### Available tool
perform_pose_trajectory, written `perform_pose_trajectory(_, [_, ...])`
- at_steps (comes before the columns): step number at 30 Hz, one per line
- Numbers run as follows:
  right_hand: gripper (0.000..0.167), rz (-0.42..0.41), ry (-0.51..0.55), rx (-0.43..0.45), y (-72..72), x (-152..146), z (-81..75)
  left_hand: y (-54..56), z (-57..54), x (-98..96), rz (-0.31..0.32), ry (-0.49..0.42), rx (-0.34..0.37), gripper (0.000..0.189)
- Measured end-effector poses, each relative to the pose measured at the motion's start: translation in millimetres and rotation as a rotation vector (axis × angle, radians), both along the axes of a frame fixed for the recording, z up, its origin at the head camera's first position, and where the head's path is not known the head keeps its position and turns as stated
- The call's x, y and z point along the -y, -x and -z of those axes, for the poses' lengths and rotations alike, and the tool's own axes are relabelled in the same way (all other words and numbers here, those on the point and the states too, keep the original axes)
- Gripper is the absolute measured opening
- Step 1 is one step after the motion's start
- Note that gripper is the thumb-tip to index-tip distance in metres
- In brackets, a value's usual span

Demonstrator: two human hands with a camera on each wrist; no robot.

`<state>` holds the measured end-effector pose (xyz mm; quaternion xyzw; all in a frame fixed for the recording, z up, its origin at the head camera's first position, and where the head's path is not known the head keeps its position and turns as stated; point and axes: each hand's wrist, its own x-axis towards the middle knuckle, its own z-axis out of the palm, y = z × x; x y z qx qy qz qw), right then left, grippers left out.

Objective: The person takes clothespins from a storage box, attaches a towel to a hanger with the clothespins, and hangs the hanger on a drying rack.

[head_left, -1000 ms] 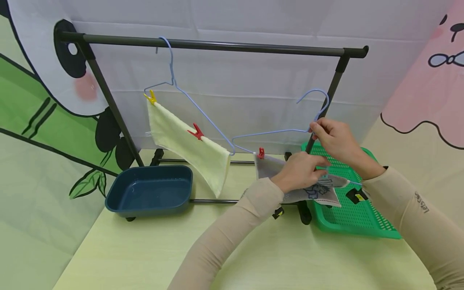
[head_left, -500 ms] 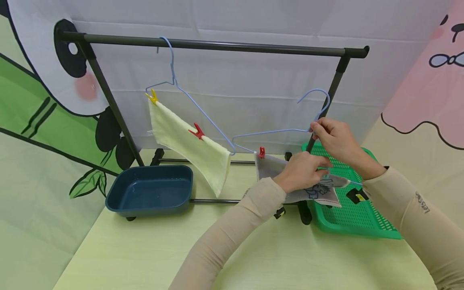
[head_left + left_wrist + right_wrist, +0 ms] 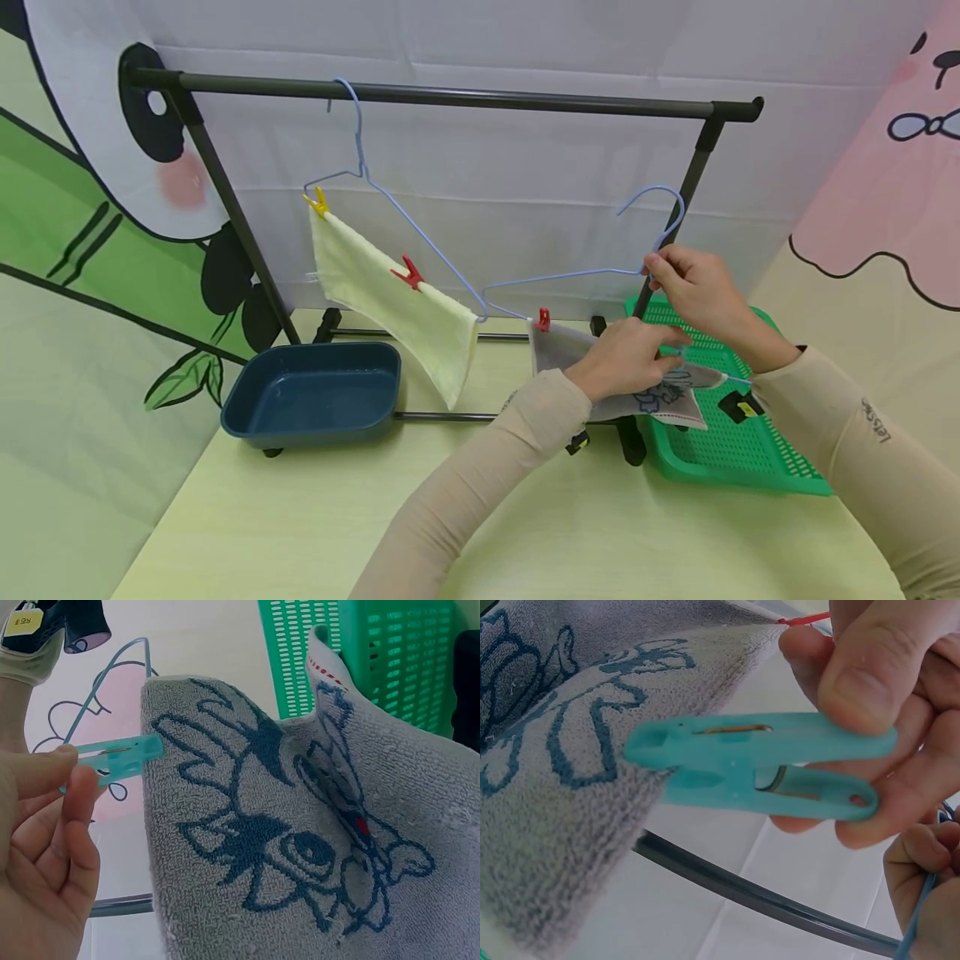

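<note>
My left hand (image 3: 630,358) pinches the handle end of a teal clothespin (image 3: 727,761), whose tip grips the edge of a grey towel (image 3: 202,885) with a dark blue drawing. My right hand (image 3: 697,287) holds a blue wire hanger (image 3: 562,273) by its neck, just below the hook. That hanger's hook stands beside the rack's right post, off the top bar. Folded over its lower bar is the grey towel, and a red clothespin (image 3: 542,319) grips it near the left corner. In the head view my left hand covers part of the towel and most of the teal clothespin.
A black rack (image 3: 480,96) spans the table. From its bar hangs another blue hanger (image 3: 420,233) with a pale yellow towel (image 3: 397,312), held by yellow (image 3: 318,202) and red (image 3: 409,273) clothespins. A dark blue basin (image 3: 311,429) stands left; a green basket (image 3: 750,475) stands right.
</note>
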<state>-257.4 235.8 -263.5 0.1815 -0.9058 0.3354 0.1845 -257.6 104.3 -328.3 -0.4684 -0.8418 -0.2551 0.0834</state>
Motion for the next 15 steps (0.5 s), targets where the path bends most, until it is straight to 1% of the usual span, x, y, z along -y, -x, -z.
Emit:
perform_pose_trajectory(5, [0.037, -0.002, 0.004, 0.005, 1.0, -1.1, 0.5, 0.9, 0.5, 2.9, 0.027, -0.018, 0.026, 0.029])
perform_pose_trajectory(11, [0.037, -0.017, -0.001, -0.014, 2.2, -1.4, 0.7, 1.3, 1.1, 4.5, 0.013, -0.008, 0.049, 0.030])
perform_pose_trajectory(15, [0.037, -0.015, -0.002, -0.018, 2.4, -1.2, 0.9, 1.8, 0.8, 5.9, 0.016, -0.005, 0.049, 0.031])
